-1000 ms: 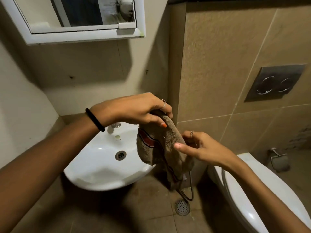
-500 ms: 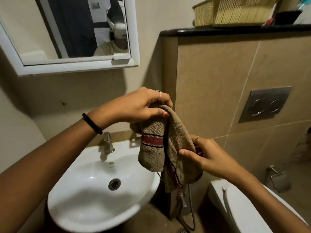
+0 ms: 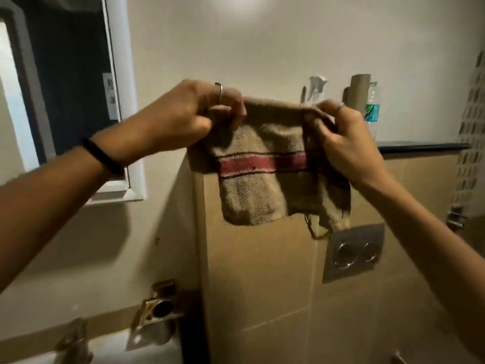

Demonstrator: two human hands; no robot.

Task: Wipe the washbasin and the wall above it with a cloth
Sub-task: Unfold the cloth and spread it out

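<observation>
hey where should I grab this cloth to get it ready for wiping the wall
Keep gripping the cloth at its top edge, one corner per hand, coming from above. The left hand and right hand already pinch it there, so it hangs flat and spread. Then bunch it into one palm.

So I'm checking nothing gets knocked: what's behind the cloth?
Behind the cloth: tiled wall, ledge, flush plate partly covered. The rest is hidden.
</observation>
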